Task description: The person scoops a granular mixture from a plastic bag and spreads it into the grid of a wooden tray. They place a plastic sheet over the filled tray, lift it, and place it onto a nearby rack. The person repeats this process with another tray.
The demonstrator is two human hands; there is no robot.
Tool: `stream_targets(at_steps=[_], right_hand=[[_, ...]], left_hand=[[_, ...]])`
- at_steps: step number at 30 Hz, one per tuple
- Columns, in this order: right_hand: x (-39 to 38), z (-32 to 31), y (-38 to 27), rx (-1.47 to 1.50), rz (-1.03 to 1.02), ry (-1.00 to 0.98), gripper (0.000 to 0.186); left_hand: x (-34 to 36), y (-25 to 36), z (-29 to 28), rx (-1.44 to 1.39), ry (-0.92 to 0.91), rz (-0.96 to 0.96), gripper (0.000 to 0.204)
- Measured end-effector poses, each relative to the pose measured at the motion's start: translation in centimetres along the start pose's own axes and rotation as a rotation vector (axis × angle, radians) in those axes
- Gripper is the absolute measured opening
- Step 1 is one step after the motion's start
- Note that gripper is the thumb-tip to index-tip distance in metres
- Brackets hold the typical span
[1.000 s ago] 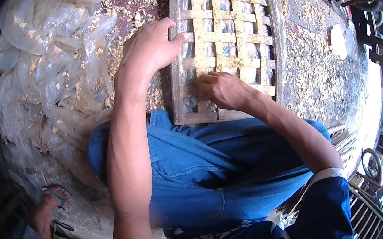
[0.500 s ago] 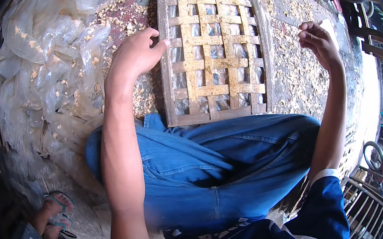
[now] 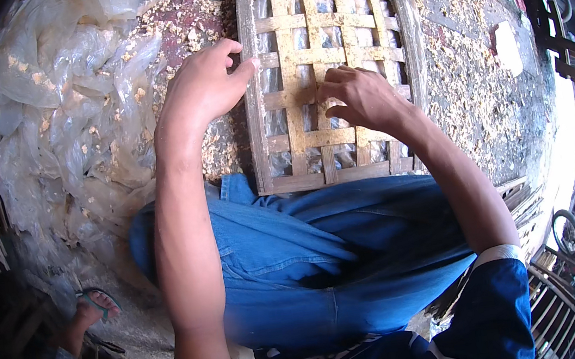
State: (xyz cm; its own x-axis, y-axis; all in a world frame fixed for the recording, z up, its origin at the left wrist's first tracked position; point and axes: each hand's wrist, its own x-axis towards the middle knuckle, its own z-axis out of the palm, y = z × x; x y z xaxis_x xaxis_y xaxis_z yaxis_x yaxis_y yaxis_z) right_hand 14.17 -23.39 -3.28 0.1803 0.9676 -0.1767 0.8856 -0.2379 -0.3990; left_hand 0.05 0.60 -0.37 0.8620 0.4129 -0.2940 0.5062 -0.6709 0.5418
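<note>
A wooden frame (image 3: 258,122) with a lattice of woven flat yellowish strips (image 3: 330,55) lies before my crossed legs. Clear plastic and pale contents show through its gaps. My left hand (image 3: 209,82) is at the frame's left rail, thumb on top and index fingertip against the outer side; its other fingers are hidden. Over the lattice's lower middle is my right hand (image 3: 363,100), fingers bent down to the strips. Its thumb stands a little apart from the index finger, and nothing shows between them.
Crumpled clear plastic sheeting (image 3: 76,132) covers the left side. Pale crumbs (image 3: 461,82) lie scattered on the boards around the frame. A white piece (image 3: 508,49) lies at the right. Another person's sandalled foot (image 3: 102,305) is at lower left.
My right hand has swung left from beside the white piece to the middle of the lattice. My left hand stays at the rail. One of the other person's feet has shifted.
</note>
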Motion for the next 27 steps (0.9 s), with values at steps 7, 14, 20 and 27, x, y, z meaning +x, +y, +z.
stream_targets(at_steps=[7,14,20,27], right_hand=[[-0.1,1.6,1.5,0.175,-0.040,0.094,0.020],[0.3,1.7,1.0,0.198,-0.050,0.097,0.019],[0.6,1.5,0.6,0.222,-0.070,0.106,0.015],[0.7,1.8,0.6,0.229,-0.143,0.118,0.014]], left_hand=[[0.0,0.3,0.7,-0.002,0.037,0.010,0.051],[-0.3,0.6,0.6,0.008,0.034,0.002,0.049],[-0.3,0.8,0.4,-0.005,-0.018,-0.020,0.049],[-0.2,0.6,0.7,-0.002,0.013,-0.021,0.049]])
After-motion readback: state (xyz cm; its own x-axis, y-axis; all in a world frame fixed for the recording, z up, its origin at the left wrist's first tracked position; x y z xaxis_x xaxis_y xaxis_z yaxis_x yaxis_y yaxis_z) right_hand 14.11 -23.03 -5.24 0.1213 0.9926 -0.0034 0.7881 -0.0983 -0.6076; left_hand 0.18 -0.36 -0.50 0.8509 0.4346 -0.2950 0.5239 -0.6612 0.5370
